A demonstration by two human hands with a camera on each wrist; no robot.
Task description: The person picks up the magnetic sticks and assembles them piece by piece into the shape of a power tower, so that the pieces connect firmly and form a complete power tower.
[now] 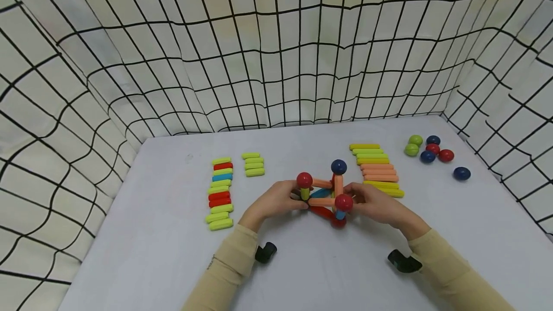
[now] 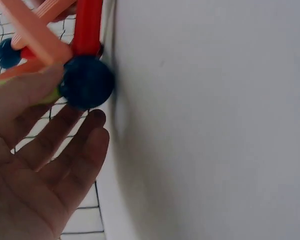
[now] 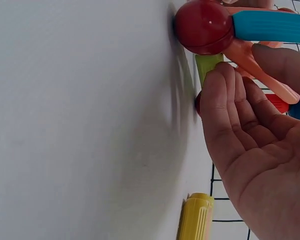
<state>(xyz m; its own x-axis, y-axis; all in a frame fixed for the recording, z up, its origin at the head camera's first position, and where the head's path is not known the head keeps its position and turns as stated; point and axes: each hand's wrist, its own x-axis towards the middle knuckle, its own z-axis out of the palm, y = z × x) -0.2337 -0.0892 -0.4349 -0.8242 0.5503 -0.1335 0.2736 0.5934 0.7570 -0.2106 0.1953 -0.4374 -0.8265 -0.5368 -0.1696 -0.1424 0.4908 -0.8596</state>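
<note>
A model built of magnetic sticks and balls stands on the white table between the hands. Red balls (image 1: 343,202), a dark blue ball (image 1: 339,167) and orange sticks (image 1: 322,202) form its upper part; red and blue sticks show lower down. My left hand (image 1: 286,199) holds its left side, the thumb on an orange stick beside a low dark blue ball (image 2: 87,82) in the left wrist view. On the right side my right hand (image 1: 372,203) grips the model, fingertips at a green stick (image 3: 208,66) under a red ball (image 3: 204,27), thumb by an orange stick (image 3: 262,70).
To the left lie a column of green, red and blue sticks (image 1: 220,196) and several green sticks (image 1: 254,164). Yellow and orange sticks (image 1: 379,173) lie at the right, with loose balls (image 1: 433,149) beyond. Black netting (image 1: 281,52) over white walls borders the table.
</note>
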